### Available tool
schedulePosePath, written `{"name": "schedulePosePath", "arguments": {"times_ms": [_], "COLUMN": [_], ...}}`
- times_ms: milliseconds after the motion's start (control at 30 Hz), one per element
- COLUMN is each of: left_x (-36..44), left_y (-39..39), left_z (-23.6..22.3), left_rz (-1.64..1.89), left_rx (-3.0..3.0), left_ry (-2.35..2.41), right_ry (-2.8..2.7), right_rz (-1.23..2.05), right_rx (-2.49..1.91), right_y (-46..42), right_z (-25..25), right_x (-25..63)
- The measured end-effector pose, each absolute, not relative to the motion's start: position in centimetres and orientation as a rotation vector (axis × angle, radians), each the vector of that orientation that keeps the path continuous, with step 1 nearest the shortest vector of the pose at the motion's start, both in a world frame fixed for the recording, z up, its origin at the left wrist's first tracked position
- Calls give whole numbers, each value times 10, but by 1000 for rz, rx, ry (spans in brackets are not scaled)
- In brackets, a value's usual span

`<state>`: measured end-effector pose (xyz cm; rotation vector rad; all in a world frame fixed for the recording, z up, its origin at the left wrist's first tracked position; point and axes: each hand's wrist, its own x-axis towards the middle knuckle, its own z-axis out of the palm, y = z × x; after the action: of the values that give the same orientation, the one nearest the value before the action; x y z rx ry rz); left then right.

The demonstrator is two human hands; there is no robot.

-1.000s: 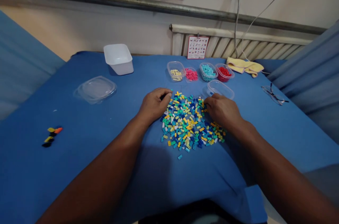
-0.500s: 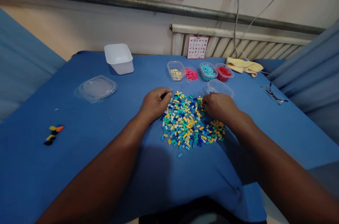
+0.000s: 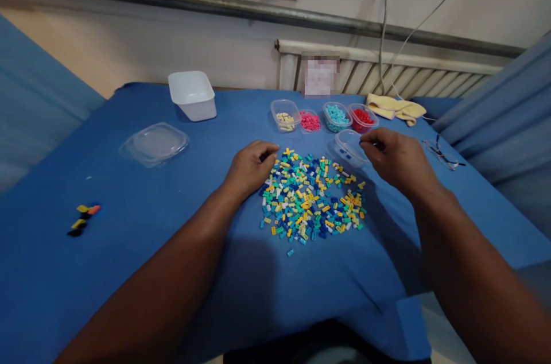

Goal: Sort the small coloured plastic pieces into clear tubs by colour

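Note:
A loose pile of small toy bricks in yellow, green, white, teal and dark blue lies spread on the blue-covered table. My left hand rests at the pile's upper left edge, its fingers loosely bent and the thumb apart, with no brick visible in it. Over the right rim of a clear plastic tub is my right hand, fingers pinched together. Whatever is between those fingertips is too small or hidden to make out. A few dark blue bricks show inside the tub.
Behind stand clear tubs of cream bricks, pink bricks, turquoise bricks and red bricks. A white bin, clear lids and a small built brick piece lie left; glasses and a yellow cloth right.
My right hand has lifted from the pile's upper right side and moved right to the clear tub, uncovering bricks there. My left hand stays nearly in place.

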<state>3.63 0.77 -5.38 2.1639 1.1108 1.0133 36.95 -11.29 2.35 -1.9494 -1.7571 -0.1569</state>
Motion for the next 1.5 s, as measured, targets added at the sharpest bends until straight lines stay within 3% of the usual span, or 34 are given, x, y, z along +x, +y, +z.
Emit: {"name": "schedulePosePath", "arguments": {"times_ms": [267, 600, 1133, 1500], "left_x": [34, 34, 35, 37], "left_y": [11, 10, 8, 9], "left_z": [-58, -59, -48, -52], "left_rz": [1055, 1073, 1010, 1030], "left_rx": [2170, 2202, 2197, 2170], "left_ry": [1073, 1003, 1093, 1107], "right_ry": [-1414, -1388, -1590, -1868], "right_rz": [38, 134, -24, 108], "right_rx": [-1854, -1911, -1717, -1563], "right_y": [-153, -212, -209, -210], "right_z": [-11, -60, -52, -51], "right_x": [389, 367, 355, 319]}}
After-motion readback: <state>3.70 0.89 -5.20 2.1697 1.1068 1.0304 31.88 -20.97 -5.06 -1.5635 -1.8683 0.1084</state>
